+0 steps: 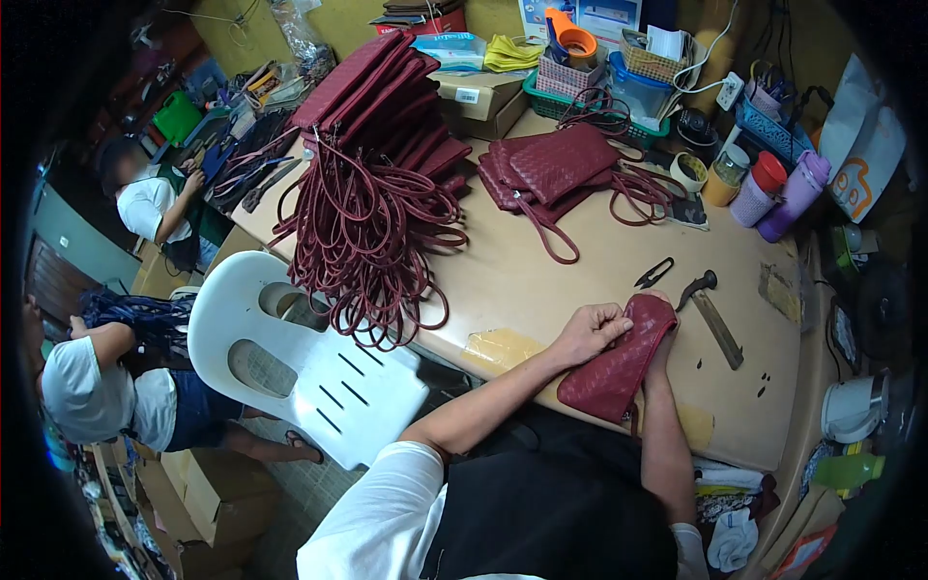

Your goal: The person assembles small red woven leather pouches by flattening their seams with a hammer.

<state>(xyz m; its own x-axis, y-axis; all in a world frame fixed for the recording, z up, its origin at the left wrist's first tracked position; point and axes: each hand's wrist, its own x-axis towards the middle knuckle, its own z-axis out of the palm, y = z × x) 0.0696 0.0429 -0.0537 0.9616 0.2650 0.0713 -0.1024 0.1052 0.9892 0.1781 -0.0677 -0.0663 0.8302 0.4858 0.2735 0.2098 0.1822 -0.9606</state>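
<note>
Flat maroon woven-texture pouch (619, 372) held above the table's (522, 280) near edge: upper end pinched by left hand (593, 329), right side gripped by right hand (661, 355), its fingers partly hidden. Black metal snips (654, 274) and wooden-handled hammer (718, 331) placed just beyond. Left end blocked by tall maroon pouch stack (372, 92), straps (362, 232) spilled over edge beside white plastic chair (300, 353).

Before you, the pouch (611, 369) sat between your left hand (592, 331) and right hand (662, 350) over the tabletop (522, 280), the hammer (717, 331) to its right, snips (655, 274) behind, the pouch stack (377, 106) left, the smaller pile (561, 162) farther back.
</note>
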